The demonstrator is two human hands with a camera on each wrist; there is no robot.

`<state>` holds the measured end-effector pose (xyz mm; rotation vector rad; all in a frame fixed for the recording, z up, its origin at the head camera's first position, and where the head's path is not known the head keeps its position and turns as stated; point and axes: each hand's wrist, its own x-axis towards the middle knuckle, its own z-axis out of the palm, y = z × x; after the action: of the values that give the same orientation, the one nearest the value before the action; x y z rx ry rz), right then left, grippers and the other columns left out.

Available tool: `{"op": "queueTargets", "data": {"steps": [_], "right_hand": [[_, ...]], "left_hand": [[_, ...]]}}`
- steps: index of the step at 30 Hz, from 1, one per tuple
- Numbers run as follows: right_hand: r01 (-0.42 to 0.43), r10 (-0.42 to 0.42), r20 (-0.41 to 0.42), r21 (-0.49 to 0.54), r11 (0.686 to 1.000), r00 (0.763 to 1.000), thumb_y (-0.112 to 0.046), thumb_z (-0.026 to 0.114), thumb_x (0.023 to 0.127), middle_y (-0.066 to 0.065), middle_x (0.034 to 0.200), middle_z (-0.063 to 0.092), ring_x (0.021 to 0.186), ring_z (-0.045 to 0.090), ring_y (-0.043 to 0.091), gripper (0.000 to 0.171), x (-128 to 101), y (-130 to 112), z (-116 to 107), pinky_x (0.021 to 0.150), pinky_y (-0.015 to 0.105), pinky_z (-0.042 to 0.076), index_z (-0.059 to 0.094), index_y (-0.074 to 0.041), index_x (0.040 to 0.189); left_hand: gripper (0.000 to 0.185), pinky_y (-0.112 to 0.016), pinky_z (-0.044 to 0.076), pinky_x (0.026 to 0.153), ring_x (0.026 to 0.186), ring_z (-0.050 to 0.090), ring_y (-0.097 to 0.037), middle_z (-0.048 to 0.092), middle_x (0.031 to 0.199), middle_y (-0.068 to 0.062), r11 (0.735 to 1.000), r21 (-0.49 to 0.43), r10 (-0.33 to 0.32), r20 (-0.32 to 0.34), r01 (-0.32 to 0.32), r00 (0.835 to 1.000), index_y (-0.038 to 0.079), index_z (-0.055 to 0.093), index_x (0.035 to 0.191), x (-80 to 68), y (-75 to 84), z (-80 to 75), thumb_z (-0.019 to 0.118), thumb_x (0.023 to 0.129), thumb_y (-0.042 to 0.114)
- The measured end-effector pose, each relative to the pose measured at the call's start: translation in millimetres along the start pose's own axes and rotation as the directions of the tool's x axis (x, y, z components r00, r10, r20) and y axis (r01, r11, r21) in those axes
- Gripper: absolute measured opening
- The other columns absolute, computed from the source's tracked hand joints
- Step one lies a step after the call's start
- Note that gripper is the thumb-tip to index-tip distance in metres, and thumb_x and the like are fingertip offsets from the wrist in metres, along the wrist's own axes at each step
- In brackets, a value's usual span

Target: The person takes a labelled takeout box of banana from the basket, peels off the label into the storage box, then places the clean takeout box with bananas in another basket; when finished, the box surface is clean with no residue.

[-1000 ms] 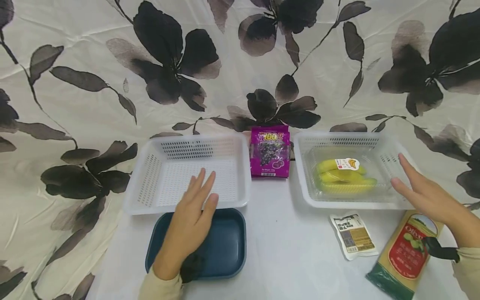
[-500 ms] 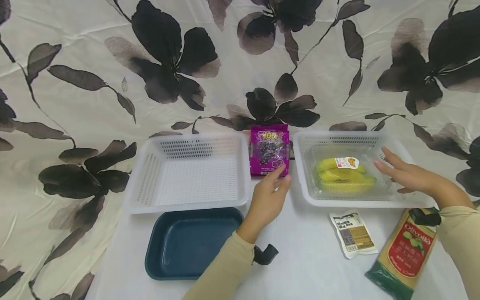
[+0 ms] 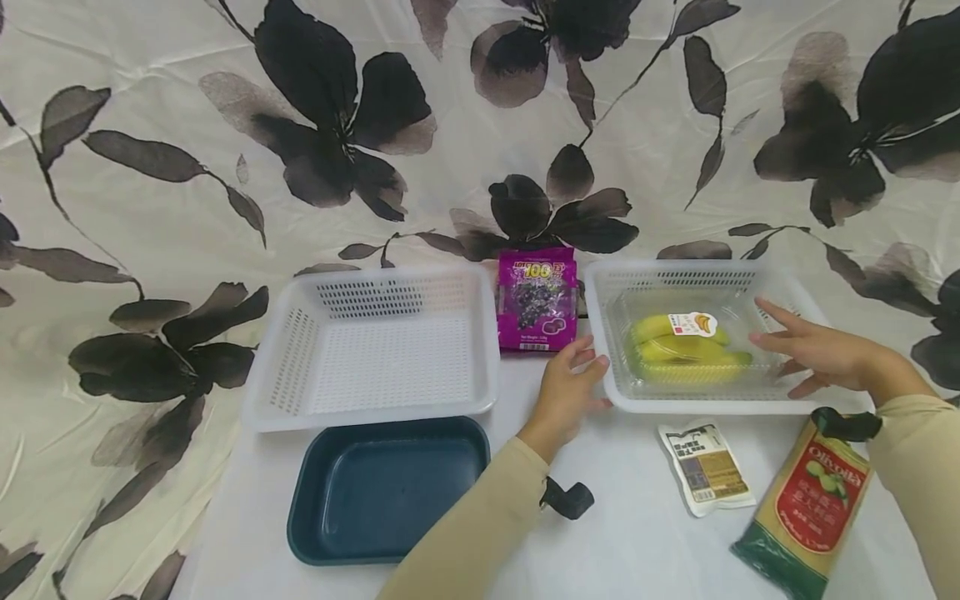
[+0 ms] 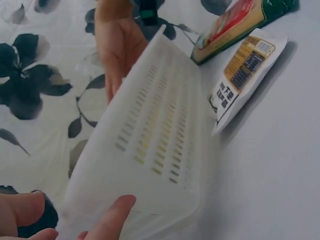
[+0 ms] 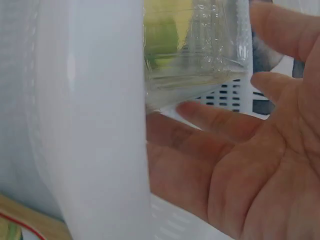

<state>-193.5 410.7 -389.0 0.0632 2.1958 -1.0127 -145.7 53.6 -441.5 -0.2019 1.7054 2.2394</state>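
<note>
In the head view my left hand (image 3: 567,396) is at the left end of the right white basket (image 3: 738,407), fingers loosely bent and right at its near left corner. In the left wrist view the thumb and a finger stand apart before the basket's slotted end wall (image 4: 150,125). My right hand (image 3: 836,350) reaches over the basket's right end with fingers spread. From the right wrist these fingers (image 5: 215,120) show inside the basket, close beside a clear plastic box (image 5: 200,65). Yellow-green bananas (image 3: 686,350) lie in that box, under a white label.
A second white basket (image 3: 258,408) stands to the left, a dark blue tray (image 3: 390,492) in front of it. Between the baskets is a purple candy bag (image 3: 536,300). Nearer lie a small white-and-brown packet (image 3: 708,468) and an Olivoilà pasta packet (image 3: 810,504).
My left hand has swept right from over the blue tray, past the purple bag, to the right basket's left end. The right hand has shifted left over that basket.
</note>
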Motion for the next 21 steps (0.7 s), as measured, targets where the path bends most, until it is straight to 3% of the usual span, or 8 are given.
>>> {"op": "queueTargets", "data": {"steps": [8, 16, 21], "right_hand": [[-0.013, 0.014, -0.015, 0.108, 0.994, 1.000, -0.032, 0.044, 0.110, 0.047, 0.157, -0.003, 0.138, 0.024, 0.071, 0.085, 0.8, 7.1, -1.9, 0.093, 0.056, 0.058, -0.028, -0.025, 0.155], [0.022, -0.017, -0.035, 0.153, 0.988, 0.999, -0.032, 0.047, 0.110, 0.046, 0.158, 0.007, 0.135, 0.037, 0.065, 0.085, -3.8, 12.2, 3.0, 0.094, 0.052, 0.059, -0.024, -0.026, 0.158], [0.052, -0.041, -0.070, 0.166, 0.985, 0.997, -0.031, 0.046, 0.110, 0.045, 0.157, 0.010, 0.122, 0.055, 0.050, 0.084, -5.9, 13.1, 6.5, 0.093, 0.051, 0.060, -0.021, -0.021, 0.159]], "left_hand": [[0.055, -0.058, 0.061, 0.080, 0.121, 0.061, -0.034, 0.053, 0.140, -0.016, 1.000, -0.024, 0.002, 0.000, -0.002, 1.000, 0.024, 0.055, 0.146, 6.7, -3.8, 5.5, 0.064, 0.098, 0.000], [0.053, -0.053, 0.063, 0.077, 0.122, 0.060, -0.033, 0.049, 0.145, -0.016, 1.000, 0.009, -0.004, 0.036, 0.003, 0.999, 0.024, 0.057, 0.145, 9.7, -5.2, 2.5, 0.064, 0.098, 0.000], [0.053, -0.048, 0.064, 0.075, 0.120, 0.062, -0.031, 0.049, 0.145, -0.014, 0.998, 0.055, 0.014, 0.044, -0.016, 0.999, 0.025, 0.058, 0.144, 11.1, -5.5, 0.1, 0.064, 0.097, 0.000]]}}
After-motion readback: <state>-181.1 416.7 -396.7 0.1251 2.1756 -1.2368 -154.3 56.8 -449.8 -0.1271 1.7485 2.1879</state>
